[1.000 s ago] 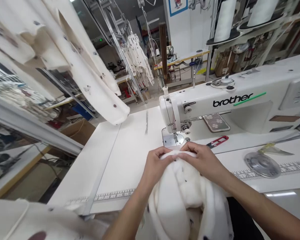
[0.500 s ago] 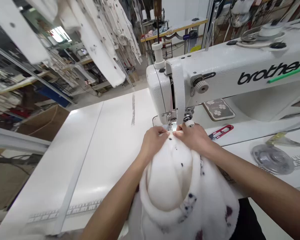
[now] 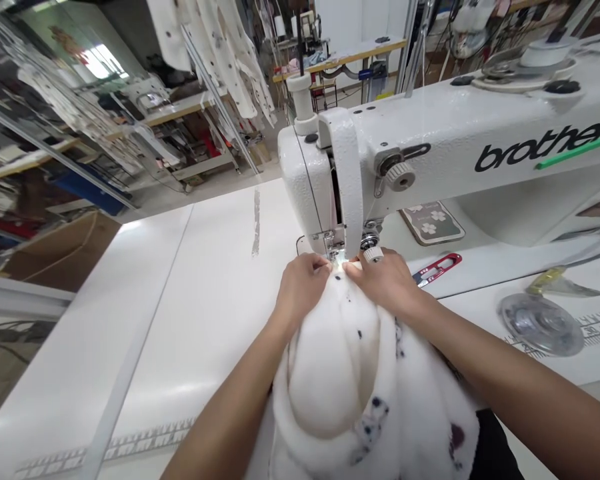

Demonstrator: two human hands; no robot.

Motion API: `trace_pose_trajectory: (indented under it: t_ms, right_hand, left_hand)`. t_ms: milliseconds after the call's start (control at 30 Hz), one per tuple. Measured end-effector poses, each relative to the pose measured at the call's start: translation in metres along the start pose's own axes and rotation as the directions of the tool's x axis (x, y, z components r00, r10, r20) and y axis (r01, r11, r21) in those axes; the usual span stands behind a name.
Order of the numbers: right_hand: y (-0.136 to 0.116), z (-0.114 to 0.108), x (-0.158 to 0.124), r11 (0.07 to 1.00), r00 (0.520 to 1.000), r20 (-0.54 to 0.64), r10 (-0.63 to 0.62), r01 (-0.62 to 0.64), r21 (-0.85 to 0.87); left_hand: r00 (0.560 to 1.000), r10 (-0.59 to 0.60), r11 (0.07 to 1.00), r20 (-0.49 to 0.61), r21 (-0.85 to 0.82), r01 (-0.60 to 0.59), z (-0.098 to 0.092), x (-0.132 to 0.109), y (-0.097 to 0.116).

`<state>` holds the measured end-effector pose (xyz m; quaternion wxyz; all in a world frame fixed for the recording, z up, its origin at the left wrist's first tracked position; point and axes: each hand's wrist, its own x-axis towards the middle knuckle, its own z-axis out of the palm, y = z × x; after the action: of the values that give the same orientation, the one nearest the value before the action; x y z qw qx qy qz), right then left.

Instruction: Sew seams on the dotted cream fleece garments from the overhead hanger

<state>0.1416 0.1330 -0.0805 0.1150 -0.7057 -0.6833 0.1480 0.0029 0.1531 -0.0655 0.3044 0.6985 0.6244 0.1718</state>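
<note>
A white fleecy garment piece [image 3: 330, 373] with dark spots hangs from the needle area of a white sewing machine [image 3: 307, 180] down toward my lap. My left hand [image 3: 303, 283] pinches its top edge just left of the presser foot [image 3: 337, 255]. On the other side, close to the foot, my right hand [image 3: 383, 277] grips the same edge between thumb and fingers. The fabric forms a rounded, open loop between my forearms. Exactly how the edge lies under the foot is hidden by my fingertips.
Right of my hand lie red thread snips [image 3: 437, 269], a patterned coaster-like pad [image 3: 433, 223] and a clear round dish [image 3: 543, 323]. The white table [image 3: 210, 300] carries a printed ruler along its front. Spotted garments [image 3: 225, 53] hang behind; a cardboard box [image 3: 75, 253] stands at left.
The view has shifted slightly, so the machine sits a little further left in the picture. Both hands keep their hold on the fabric edge beside the presser foot.
</note>
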Motion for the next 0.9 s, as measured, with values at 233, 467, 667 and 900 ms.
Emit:
trace_pose_trajectory:
  t_ms: [233, 467, 667, 900]
  right_hand:
    - [-0.004, -0.002, -0.001, 1.0, 0.999, -0.053, -0.013, 0.012, -0.019]
    - [-0.004, -0.005, -0.002, 0.994, 0.994, -0.048, -0.098, 0.095, -0.06]
    - [0.002, 0.006, 0.001, 0.993, 0.989, -0.1, -0.11, 0.106, -0.045]
    - [0.006, 0.016, 0.005, 0.994, 0.98, -0.171, -0.105, 0.099, -0.047]
  left_hand:
    - [0.999, -0.002, 1.0, -0.054, 0.03, 0.004, 0.0, 0.002, -0.003]
    - [0.997, 0.015, 0.998, -0.075, 0.063, -0.01, 0.004, 0.004, -0.003]
    - [0.993, 0.027, 0.996, -0.111, 0.083, -0.017, 0.008, 0.007, -0.004]
    - [0.993, 0.033, 0.996, -0.113, 0.084, -0.023, 0.01, 0.01, -0.005]
